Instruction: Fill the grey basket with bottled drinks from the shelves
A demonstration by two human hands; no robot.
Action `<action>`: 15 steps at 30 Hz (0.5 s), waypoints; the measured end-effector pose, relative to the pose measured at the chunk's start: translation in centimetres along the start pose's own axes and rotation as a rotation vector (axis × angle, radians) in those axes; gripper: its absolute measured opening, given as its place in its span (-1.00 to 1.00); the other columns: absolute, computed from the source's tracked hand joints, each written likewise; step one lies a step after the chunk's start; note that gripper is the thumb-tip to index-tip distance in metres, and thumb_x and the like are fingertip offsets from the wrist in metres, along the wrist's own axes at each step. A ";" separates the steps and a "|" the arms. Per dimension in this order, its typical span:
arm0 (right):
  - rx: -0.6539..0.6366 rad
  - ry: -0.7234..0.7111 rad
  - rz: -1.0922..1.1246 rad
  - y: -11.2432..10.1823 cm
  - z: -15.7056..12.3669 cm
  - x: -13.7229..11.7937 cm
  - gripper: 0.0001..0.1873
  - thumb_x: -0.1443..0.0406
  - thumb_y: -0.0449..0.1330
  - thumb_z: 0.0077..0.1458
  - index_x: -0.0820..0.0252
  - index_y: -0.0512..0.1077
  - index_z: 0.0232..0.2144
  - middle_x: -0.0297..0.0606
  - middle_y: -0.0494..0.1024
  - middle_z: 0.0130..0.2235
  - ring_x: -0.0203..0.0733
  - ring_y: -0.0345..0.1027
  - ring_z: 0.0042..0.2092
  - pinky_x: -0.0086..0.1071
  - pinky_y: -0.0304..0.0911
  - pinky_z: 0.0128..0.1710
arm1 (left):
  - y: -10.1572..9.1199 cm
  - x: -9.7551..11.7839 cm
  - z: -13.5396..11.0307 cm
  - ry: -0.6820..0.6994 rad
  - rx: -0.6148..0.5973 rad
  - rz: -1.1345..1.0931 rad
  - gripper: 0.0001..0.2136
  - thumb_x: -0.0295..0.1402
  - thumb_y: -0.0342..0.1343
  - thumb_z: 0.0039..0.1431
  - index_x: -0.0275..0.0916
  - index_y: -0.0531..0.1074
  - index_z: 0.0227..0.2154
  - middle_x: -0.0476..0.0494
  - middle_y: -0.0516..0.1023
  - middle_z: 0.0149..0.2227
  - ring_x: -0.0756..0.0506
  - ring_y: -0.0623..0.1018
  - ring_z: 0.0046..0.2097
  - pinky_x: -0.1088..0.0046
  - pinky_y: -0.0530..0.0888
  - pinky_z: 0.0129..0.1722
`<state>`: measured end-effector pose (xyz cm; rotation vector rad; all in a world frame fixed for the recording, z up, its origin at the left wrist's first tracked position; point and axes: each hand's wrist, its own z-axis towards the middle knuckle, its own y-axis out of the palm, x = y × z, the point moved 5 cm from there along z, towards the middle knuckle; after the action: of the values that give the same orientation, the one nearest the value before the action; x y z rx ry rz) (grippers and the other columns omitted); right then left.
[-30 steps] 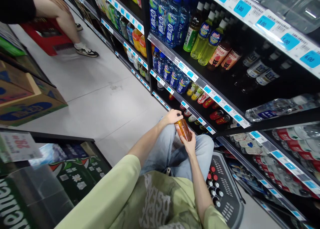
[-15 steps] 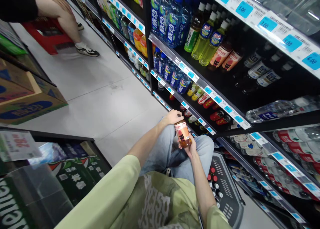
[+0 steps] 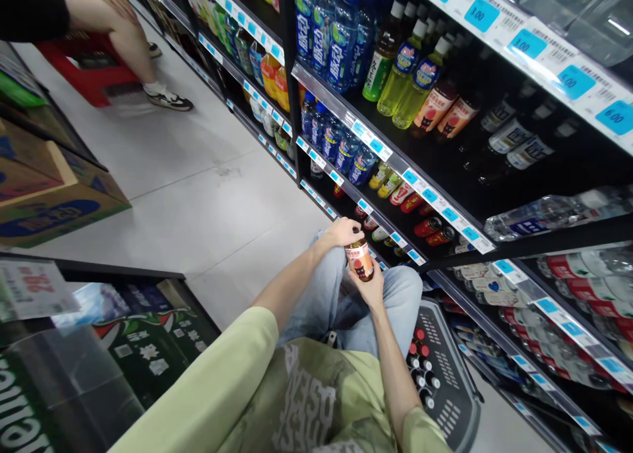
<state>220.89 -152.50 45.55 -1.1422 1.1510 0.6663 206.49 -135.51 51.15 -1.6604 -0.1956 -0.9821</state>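
Above my knees is a drink bottle with brown contents and an orange label showing a black cat. My left hand is closed around its neck at the top, fingers over the dark cap. Lower down, my right hand wraps the bottle's base from below, with part of the base hidden in the palm. Beside my right leg stands a grey basket holding several bottles with red, white and black caps. On the shelf ahead, two bottles carry a similar orange cat label.
The drink shelf with price tags runs diagonally along my right. A clear bottle lies on its side there. Cartons and green boxes are at left. A person sits on a red crate farther off.
My right hand has shifted on the bottle, now covering more of its base. My left hand stays at the neck. The view has moved slightly.
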 end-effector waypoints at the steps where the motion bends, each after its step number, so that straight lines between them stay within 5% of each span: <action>1: -0.001 -0.005 -0.032 -0.1 0.0 0.0 -0.15 -0.02 0.55 -0.24 0.23 0.51 0.08 -0.05 0.67 -0.03 0.08 0.56 -0.06 -0.04 0.47 0.05 | 0.1 0.1 0.0 -0.002 -0.003 0.012 -0.77 -0.18 0.14 0.17 -0.15 0.65 -0.43 -0.15 0.66 -0.41 -0.16 0.58 -0.34 0.36 0.39 -0.33; 7: -0.153 0.144 0.273 0.1 0.2 0.5 -0.32 0.04 0.56 -0.22 0.23 0.58 -0.06 -0.15 0.71 -0.16 0.00 0.60 -0.19 -0.15 0.56 -0.13 | 0.3 0.3 0.1 -0.016 -0.015 0.076 -0.70 -0.11 0.13 0.21 -0.15 0.66 -0.43 -0.18 0.68 -0.40 -0.17 0.61 -0.32 0.38 0.40 -0.32; 11: -0.291 0.355 0.507 0.8 -0.4 0.8 -0.32 -0.06 0.48 -0.06 0.23 0.58 0.00 -0.15 0.71 -0.26 0.05 0.62 -0.33 -0.22 0.53 -0.49 | 0.3 0.1 0.2 -0.004 -0.022 0.061 -0.72 -0.14 0.14 0.21 -0.16 0.66 -0.45 -0.17 0.68 -0.42 -0.17 0.60 -0.33 0.37 0.39 -0.33; 15: -0.396 0.466 0.641 1.4 -0.6 0.9 -0.32 -0.17 0.40 0.01 0.30 0.60 -0.10 -0.07 0.70 -0.32 0.09 0.64 -0.32 -0.28 0.48 -0.59 | 0.2 -0.2 0.3 0.005 -0.010 0.018 -0.75 -0.19 0.15 0.19 -0.17 0.65 -0.46 -0.14 0.66 -0.44 -0.14 0.58 -0.36 0.38 0.37 -0.34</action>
<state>219.73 -152.69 44.27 -1.3004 1.8778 1.1978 206.61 -135.28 50.87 -1.6661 -0.1723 -0.9746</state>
